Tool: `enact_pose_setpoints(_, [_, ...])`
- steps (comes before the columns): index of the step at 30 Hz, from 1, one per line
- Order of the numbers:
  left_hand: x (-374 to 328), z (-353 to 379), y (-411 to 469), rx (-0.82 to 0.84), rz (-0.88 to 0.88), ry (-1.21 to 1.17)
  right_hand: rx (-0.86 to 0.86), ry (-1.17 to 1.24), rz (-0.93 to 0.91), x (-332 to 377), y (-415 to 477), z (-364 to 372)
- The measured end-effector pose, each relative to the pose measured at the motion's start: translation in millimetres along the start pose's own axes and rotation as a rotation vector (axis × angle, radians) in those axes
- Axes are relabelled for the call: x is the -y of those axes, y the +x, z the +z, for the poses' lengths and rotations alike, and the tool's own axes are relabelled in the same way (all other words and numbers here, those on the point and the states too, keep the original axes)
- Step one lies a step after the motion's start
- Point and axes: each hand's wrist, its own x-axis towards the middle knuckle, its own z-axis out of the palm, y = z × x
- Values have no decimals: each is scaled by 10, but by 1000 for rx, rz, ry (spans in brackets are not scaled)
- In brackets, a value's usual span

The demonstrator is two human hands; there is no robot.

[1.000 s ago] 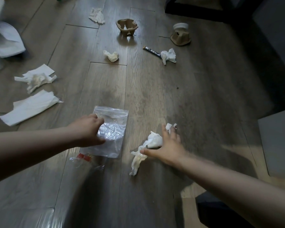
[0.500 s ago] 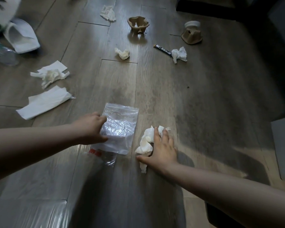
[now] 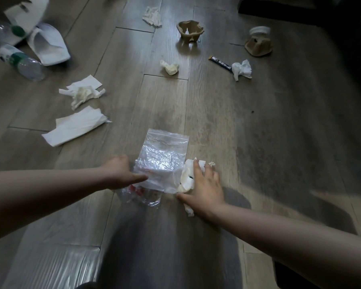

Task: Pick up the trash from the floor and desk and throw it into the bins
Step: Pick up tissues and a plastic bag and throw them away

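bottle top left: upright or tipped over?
Tipped over. The plastic bottle lies on its side on the wooden floor, its whole length resting along the boards. Too blurred to tell whether it is full or empty.

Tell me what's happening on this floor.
A person is gathering litter off the wooden floor. Their left hand pinches the edge of a clear plastic bag, while the right hand lies with fingers spread on a crumpled tissue beside it. More tissues, a plastic bottle and paper cups lie farther off.
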Motion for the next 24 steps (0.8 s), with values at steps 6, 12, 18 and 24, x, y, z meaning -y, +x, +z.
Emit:
enact_pose_setpoints(6, [-128,140,13,-87,-70,-105,-8,-29,-50,-79,-32,-50])
enact_pose_setpoints(12, [-317,207,43,-165,-25,20,-24,-77,-98,-168,-38,-70])
enact_pose_setpoints(18, [31,-117,192,-295,98,143,-23,-64,-115,-206,13,-69])
enact_pose_setpoints(24, [617,-372,339,-374,139,444,-33,-70,-128,-197,92,-78])
